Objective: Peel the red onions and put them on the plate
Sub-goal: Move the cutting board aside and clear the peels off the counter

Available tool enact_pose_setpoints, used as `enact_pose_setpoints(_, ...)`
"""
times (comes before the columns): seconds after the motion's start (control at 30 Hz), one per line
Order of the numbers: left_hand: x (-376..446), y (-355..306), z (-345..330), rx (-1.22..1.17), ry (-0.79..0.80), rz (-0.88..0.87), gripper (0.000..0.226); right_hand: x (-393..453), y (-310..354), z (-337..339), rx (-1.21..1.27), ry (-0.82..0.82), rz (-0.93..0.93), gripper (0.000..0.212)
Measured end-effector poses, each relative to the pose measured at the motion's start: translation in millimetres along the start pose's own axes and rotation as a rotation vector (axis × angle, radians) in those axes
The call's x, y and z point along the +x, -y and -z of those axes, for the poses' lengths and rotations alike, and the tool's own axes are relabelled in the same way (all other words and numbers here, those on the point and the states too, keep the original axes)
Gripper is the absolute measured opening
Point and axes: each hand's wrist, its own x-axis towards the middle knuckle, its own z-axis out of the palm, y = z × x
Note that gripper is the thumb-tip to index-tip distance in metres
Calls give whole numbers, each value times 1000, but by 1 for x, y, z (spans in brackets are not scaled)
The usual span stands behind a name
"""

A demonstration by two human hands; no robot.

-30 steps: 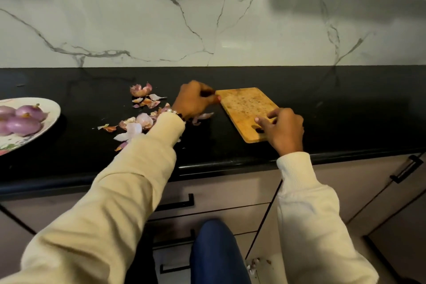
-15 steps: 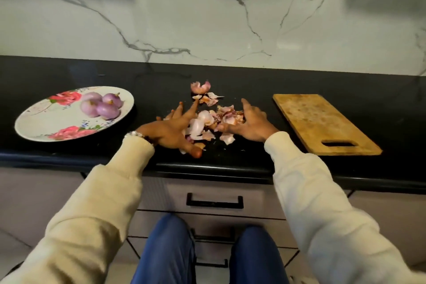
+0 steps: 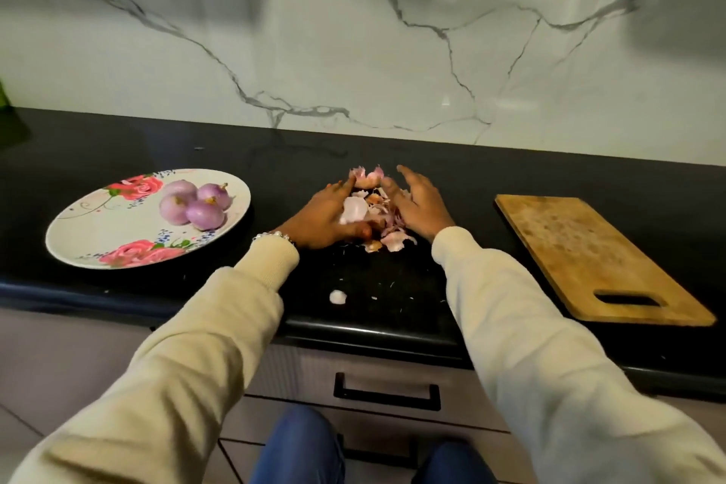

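Note:
Several peeled purple onions (image 3: 194, 204) lie together on the right part of a white plate (image 3: 98, 232) with pink roses, at the left of the black counter. A heap of pink and white onion skins (image 3: 369, 208) lies in the middle of the counter. My left hand (image 3: 322, 218) presses against the heap's left side with fingers stretched out. My right hand (image 3: 418, 200) lies against its right side, fingers straight too. The skins are bunched between my two palms, and some are hidden under them.
A wooden cutting board (image 3: 589, 259) with a handle slot lies to the right of my hands. One loose scrap of skin (image 3: 338, 297) sits near the counter's front edge (image 3: 373, 330). A marble wall rises behind. Drawers are below.
My hands left the cutting board and went to the skins. Since half a second ago they have slid further back and closer together, gathering the skins into a tighter heap.

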Motion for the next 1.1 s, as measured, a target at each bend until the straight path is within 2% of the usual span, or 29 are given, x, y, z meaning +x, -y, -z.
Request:
enact_pose_setpoints(0.07,5,-3,7,-247,-64,67,107,14,0,-2,74,-13,3,63)
enact_pose_setpoints(0.13,12,2,7,-418,-128,155,114,31,0,-5,46,54,23,61)
enact_pose_setpoints(0.17,14,2,6,-429,-149,173,114,37,1,-6,18,109,33,61)
enact_pose_setpoints(0.3,24,2,1,-400,-162,128,86,54,0,-16,-13,294,79,63)
enact_pose_setpoints(0.37,30,8,-3,-399,-141,163,100,52,-2,-17,21,316,67,64)
enact_pose_setpoints(0.43,28,11,-4,-380,-107,166,106,45,-1,-13,67,299,55,58)
enact_pose_setpoints(0.53,16,-5,2,-368,-157,120,91,31,0,-6,178,262,67,50)
enact_pose_setpoints(0.63,0,-13,3,-401,-182,141,102,15,-1,-2,277,214,129,46)
enact_pose_setpoints(0.67,-7,-17,4,-427,-171,137,98,11,-2,-1,297,185,158,43)
enact_pose_setpoints(0.7,-16,-23,6,-450,-155,129,91,4,-2,2,317,150,185,40)
enact_pose_setpoints(0.8,-40,-39,10,-507,-148,48,51,-9,2,9,283,78,230,40)
enact_pose_setpoints(0.83,-47,-42,13,-498,-76,49,49,-11,3,10,212,101,207,43)
enact_pose_setpoints(0.87,-53,-43,17,-442,31,62,60,-13,3,10,125,144,175,48)
enact_pose_setpoints(0.93,-62,-36,16,-111,254,82,118,-19,8,5,-32,235,133,59)
enact_pose_setpoints(0.97,-64,-33,12,70,313,96,135,-23,12,3,-82,269,130,67)
enact_pose_setpoints(1.03,-66,-26,2,237,331,137,142,-31,21,-4,-101,309,152,78)
enact_pose_setpoints(1.1,-66,-27,-4,220,289,119,139,-38,25,-8,-118,280,191,67)
